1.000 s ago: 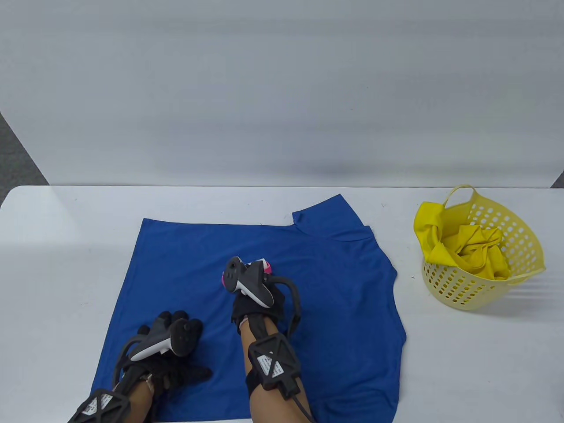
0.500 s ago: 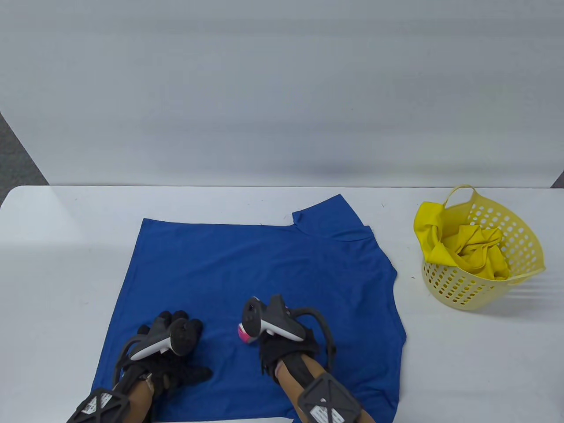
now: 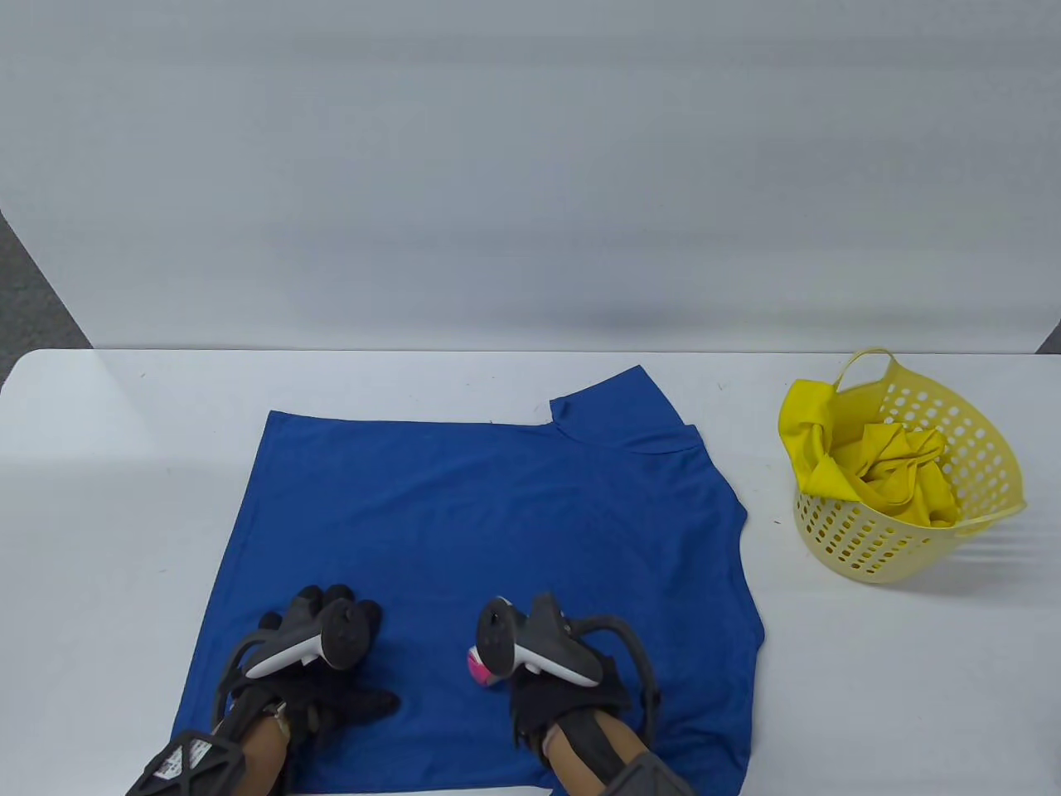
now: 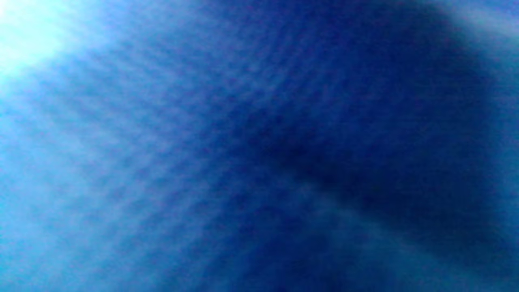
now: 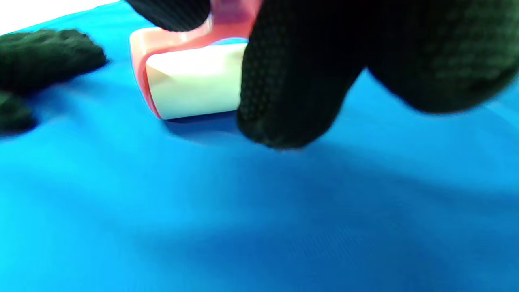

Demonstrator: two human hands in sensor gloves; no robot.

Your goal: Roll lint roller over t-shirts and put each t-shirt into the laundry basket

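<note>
Blue t-shirt [image 3: 489, 531] lies spread flat on the white worktop [image 3: 108, 464], at lower centre of the table view. Left hand [image 3: 319, 663], fingers flat, presses the cloth at lower left; right hand [image 3: 551, 663] grips the pink-framed lint roller [image 5: 190, 79], its white drum touching the fabric. For a clean pass, anchor the cloth and roll in straight, overlapping strokes. Yellow laundry basket [image 3: 986, 448] at right already holds a yellow garment [image 3: 879, 477].
</note>
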